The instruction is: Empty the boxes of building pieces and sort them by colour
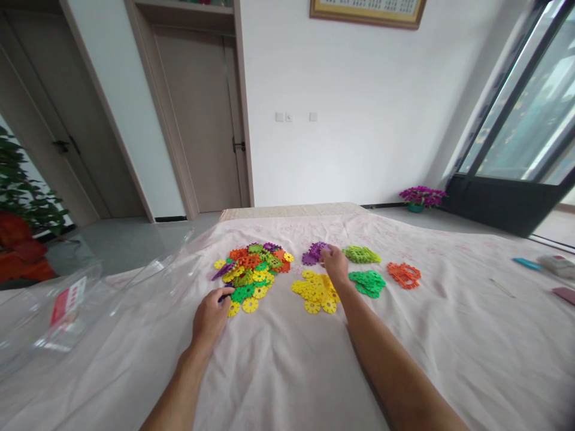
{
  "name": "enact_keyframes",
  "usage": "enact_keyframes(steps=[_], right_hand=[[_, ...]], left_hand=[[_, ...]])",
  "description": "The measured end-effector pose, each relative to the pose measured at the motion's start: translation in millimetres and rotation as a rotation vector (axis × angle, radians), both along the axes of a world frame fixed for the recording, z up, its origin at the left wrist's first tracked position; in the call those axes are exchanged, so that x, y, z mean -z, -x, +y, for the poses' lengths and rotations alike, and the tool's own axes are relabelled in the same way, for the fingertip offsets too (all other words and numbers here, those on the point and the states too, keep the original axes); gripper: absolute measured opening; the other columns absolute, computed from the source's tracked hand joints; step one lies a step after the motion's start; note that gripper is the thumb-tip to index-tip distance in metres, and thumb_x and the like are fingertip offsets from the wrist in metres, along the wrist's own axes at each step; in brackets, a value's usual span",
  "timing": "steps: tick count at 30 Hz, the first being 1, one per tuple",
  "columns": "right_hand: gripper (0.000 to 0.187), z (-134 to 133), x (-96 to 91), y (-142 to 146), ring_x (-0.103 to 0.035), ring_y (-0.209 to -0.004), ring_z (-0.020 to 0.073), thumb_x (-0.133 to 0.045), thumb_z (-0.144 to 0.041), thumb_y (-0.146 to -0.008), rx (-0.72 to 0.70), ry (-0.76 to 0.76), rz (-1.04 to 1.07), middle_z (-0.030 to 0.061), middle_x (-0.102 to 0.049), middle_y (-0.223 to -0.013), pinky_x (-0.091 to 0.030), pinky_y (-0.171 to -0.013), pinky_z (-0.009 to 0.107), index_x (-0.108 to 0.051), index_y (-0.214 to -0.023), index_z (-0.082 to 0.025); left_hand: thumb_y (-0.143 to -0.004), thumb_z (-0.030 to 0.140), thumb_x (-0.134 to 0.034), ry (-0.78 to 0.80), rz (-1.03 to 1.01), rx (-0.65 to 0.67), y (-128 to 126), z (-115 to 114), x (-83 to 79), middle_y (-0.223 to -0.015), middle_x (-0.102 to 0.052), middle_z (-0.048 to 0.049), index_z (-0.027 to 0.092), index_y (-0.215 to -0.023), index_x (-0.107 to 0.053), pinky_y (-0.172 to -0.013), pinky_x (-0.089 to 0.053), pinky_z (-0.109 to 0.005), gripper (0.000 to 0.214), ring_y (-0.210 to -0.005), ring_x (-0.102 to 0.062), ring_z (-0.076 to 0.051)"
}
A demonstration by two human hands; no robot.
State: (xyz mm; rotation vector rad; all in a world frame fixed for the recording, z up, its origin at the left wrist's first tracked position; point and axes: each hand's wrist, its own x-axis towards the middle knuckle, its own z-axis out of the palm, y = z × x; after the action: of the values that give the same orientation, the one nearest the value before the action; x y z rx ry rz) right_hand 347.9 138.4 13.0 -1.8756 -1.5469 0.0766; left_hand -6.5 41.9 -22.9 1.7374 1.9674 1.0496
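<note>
My left hand (211, 314) is at the near left edge of a mixed pile of plastic snowflake discs (245, 278), in yellow, green, orange and purple. Its fingers are pinched on a dark purple disc, mostly hidden by the fingertips. My right hand (336, 264) reaches to a small heap of purple snowflake discs (311, 256), its fingers closed on a purple disc there. Just below that wrist spreads a heap of yellow discs (313, 290). To its right are heaps of lime-green pieces (362, 254), green discs (367, 283) and orange pieces (404, 275).
A pale cloth (278, 371) with creases covers the table. Clear plastic packaging (67, 311) with a red label lies at the left. On the right edge are a blue item (526, 263), a whitish object (557, 265) and a thin stick (502, 287).
</note>
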Motion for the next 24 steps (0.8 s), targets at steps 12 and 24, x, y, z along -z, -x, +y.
enact_keyframes(steps=[12, 24], right_hand=[[0.041, -34, 10.3, 95, -0.051, -0.129, 0.0231, -0.046, -0.008, -0.089, -0.659, 0.037, -0.357, 0.0014, -0.054, -0.146, -0.041, -0.105, 0.038, -0.073, -0.112, -0.028], [0.029, -17, 5.6, 58, -0.065, -0.105, 0.0211, -0.052, -0.02, -0.088, -0.356, -0.139, 0.083, 0.0071, -0.075, -0.111, -0.046, -0.099, 0.032, -0.077, -0.104, -0.021]], left_hand=[[-0.085, 0.027, -0.049, 0.005, -0.007, 0.012, 1, 0, 2.8, -0.116, -0.073, -0.0029, 0.025, -0.107, -0.071, -0.094, -0.048, -0.03, 0.031, -0.109, -0.065, -0.021], [-0.085, 0.027, -0.05, 0.008, 0.002, 0.009, 3, 1, 4.6, -0.117, -0.073, -0.0026, 0.025, -0.107, -0.071, -0.092, -0.048, -0.028, 0.031, -0.109, -0.066, -0.021]])
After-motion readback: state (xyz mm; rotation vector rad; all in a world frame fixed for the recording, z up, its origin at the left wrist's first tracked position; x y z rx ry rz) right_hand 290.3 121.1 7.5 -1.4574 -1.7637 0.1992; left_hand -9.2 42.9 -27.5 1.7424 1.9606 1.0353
